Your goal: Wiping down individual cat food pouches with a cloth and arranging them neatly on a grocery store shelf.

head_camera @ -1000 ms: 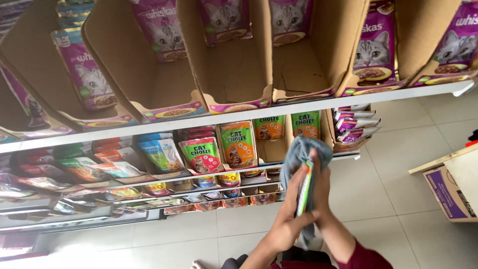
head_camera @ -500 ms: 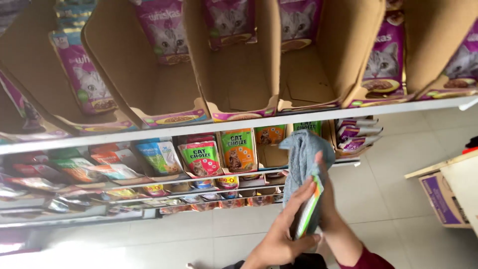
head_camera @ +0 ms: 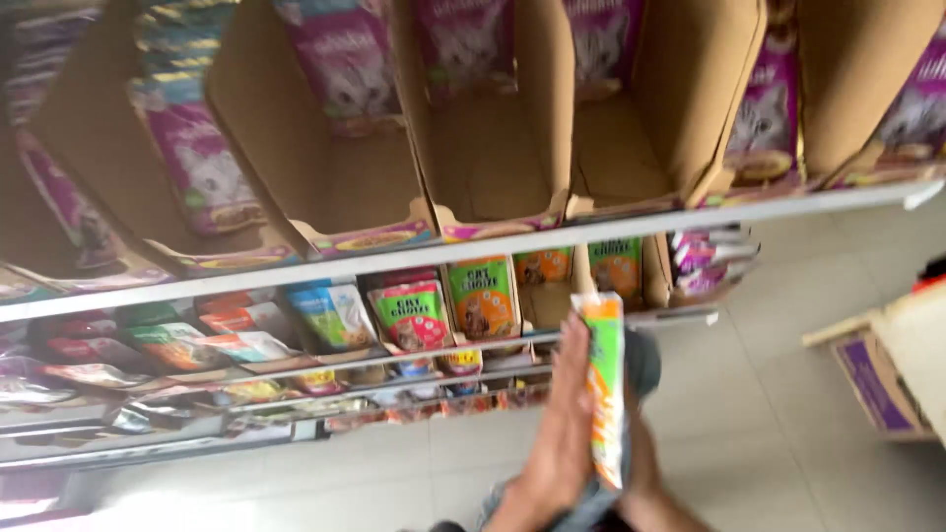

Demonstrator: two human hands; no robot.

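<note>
Head view: pale tiled floor (head_camera: 788, 433); white shelf rails (head_camera: 493, 246); hands (head_camera: 591, 433) clamped on green-orange pouch (head_camera: 603, 384).

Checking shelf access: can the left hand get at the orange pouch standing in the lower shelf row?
Probably yes. The left hand is just below that shelf, the orange pouch stands at the open front, nothing between; it does hold the green-orange packet.

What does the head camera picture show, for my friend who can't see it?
Two bare hands, left hand and right hand, press a flat green and orange pouch between them, with a grey cloth behind it. Ahead stand white metal shelves holding open brown cardboard boxes of purple pouches and colourful pouches lower down.
</note>
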